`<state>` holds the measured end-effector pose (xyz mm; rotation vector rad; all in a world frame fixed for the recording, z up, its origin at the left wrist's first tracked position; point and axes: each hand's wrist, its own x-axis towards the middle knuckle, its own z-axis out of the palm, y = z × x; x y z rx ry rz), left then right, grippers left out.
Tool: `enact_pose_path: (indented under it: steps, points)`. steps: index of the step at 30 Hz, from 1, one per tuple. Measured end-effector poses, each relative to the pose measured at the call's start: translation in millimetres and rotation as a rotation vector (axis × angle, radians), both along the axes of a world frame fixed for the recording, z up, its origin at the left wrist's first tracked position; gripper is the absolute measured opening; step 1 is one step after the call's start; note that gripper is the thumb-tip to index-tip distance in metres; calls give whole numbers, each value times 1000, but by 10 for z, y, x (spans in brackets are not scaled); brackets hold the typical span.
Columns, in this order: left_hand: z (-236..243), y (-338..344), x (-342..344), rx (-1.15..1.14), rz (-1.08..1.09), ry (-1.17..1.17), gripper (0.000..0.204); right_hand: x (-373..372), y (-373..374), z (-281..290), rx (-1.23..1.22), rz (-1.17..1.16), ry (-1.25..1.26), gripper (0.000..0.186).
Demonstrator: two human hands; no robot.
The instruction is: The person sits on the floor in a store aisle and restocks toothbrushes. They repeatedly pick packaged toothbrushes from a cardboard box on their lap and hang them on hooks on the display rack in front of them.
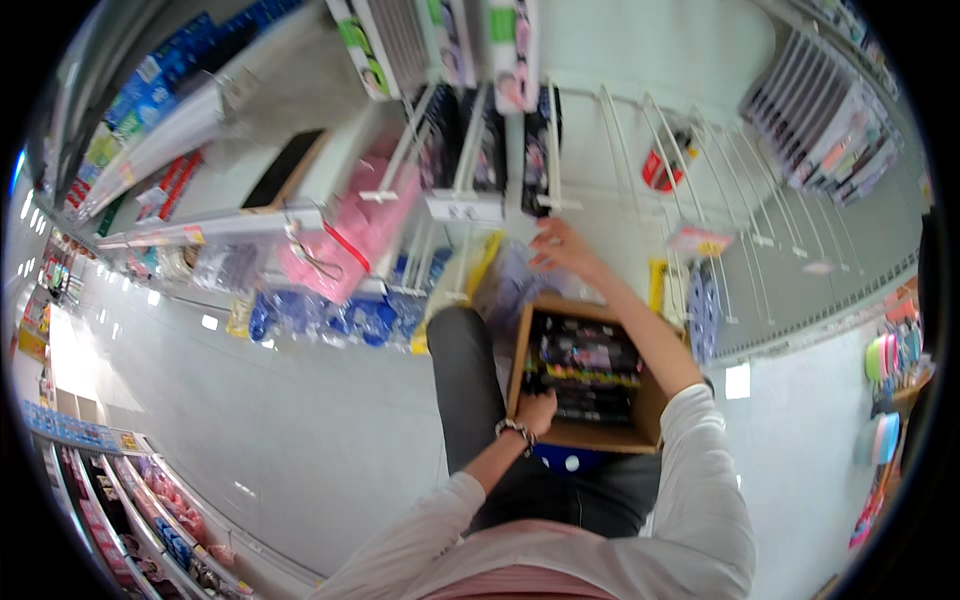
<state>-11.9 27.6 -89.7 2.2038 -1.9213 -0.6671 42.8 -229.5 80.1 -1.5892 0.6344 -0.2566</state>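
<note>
Below, the left hand (pixel 537 410) grips dark flat packets (pixel 585 365) inside a brown cardboard box (pixel 600 436). Meanwhile the right hand (pixel 560 247) reaches toward white wire display hooks (pixel 470 150), fingers spread, grasping nothing visible.

Matt brown cardboard box (pixel 588 432), glossy plastic packets (pixel 588 365) inside, white metal hooks (pixel 660 130) (painted), smooth floor (pixel 300 420)

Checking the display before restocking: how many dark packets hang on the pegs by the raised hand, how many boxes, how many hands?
Dark hanging packets: 3
Cardboard box: 1
Hands: 2, left hand and right hand
Total: 6
</note>
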Motion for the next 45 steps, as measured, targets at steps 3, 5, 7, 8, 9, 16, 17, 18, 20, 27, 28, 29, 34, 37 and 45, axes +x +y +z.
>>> enact_pose_path:
  steps: [3,5,7,8,9,16,17,18,20,27,28,29,34,37,45]
  points:
    - [154,54,77,-18,31,9,32,-535,92,222,39,108,-47,38]
    - [434,93,109,-29,43,81,32,-897,118,288,67,134,2,35]
    - [597,58,126,-101,33,185,29,-1262,110,284,94,143,51,33]
    - [668,32,146,-138,27,249,28,-1427,120,276,106,155,73,32]
    - [739,-1,178,-155,15,291,27,-1540,147,261,116,174,89,31]
    - [1137,-180,293,-338,71,450,17,-1960,377,-134,-60,390,129,41]
    - [1221,-189,325,-346,80,459,17,-1961,476,21,-117,463,251,56]
    - [1305,-197,358,-354,91,469,16,-1987,491,-137,-264,536,230,69]
    - [1461,-201,439,-368,130,487,14,-2005,560,-265,-263,631,240,77]
    - [1706,-154,812,-464,503,694,14,-1851,622,-61,-144,582,252,65]
    - [1704,-144,852,-503,531,712,15,-1815,644,57,-134,568,222,54]
    - [1660,-140,891,-542,558,731,16,-1786,640,83,-157,581,267,52]
    - [1365,-30,1064,-595,682,1043,20,-1685,565,236,-330,522,192,40]
    - [1348,29,1156,-570,741,1143,19,-1604,500,447,-274,353,65,30]
    - [1255,150,1296,-533,821,1626,17,-1285,452,1093,-399,75,1,24]
